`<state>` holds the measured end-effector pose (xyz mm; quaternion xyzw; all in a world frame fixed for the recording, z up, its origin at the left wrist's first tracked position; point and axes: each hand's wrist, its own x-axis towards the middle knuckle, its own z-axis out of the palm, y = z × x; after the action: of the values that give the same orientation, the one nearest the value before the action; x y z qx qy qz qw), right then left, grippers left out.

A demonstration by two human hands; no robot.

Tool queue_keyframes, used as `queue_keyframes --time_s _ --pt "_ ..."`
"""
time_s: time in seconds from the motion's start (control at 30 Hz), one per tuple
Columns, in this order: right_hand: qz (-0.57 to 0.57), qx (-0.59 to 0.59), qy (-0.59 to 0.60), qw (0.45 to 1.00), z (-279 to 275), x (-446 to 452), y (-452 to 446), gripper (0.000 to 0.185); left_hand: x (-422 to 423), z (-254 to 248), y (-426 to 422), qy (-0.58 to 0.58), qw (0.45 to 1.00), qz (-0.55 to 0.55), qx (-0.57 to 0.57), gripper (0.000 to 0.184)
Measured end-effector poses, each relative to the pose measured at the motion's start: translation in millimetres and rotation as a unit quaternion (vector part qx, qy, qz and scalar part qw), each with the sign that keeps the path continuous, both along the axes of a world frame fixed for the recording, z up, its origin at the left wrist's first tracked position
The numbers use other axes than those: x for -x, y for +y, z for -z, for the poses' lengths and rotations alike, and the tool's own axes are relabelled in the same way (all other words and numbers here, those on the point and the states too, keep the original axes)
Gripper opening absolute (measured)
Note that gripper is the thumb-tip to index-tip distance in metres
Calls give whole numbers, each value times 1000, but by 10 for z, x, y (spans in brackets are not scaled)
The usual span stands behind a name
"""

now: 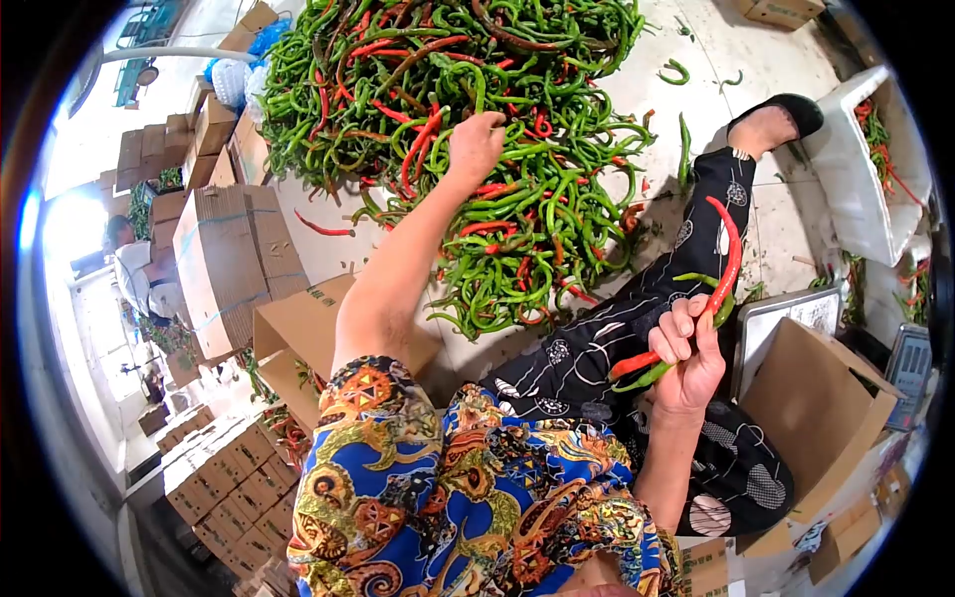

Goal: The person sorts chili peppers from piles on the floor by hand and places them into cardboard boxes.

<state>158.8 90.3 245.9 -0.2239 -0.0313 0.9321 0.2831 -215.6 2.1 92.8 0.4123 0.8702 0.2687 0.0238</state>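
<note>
A large heap of green and red chili peppers (537, 189) lies spread on the pale tiled floor. My left hand (477, 149) is at the middle of the heap with its fingers closed, and a green pepper (479, 92) sticks up from its fingertips. Nearer to my body, on the right, my right hand (688, 358) is raised over my leg. It is wrapped round several long peppers, among them a curved red pepper (728, 254) and green ones, whose ends stick out on both sides of the fist.
An open cardboard box (821, 408) stands beside a metal scale platform (786, 316) at the right. A white foam box (846, 189) with peppers is farther up. Flattened cartons (234, 264) and stacked boxes (234, 497) fill the left. Another person (134, 269) is at the far left.
</note>
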Motion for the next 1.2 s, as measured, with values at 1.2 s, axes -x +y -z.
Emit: queue_keyframes --time_s 1.2 --pt "-8 -10 -27 1000 100 36 -11 13 228 176 543 94 852 366 363 18"
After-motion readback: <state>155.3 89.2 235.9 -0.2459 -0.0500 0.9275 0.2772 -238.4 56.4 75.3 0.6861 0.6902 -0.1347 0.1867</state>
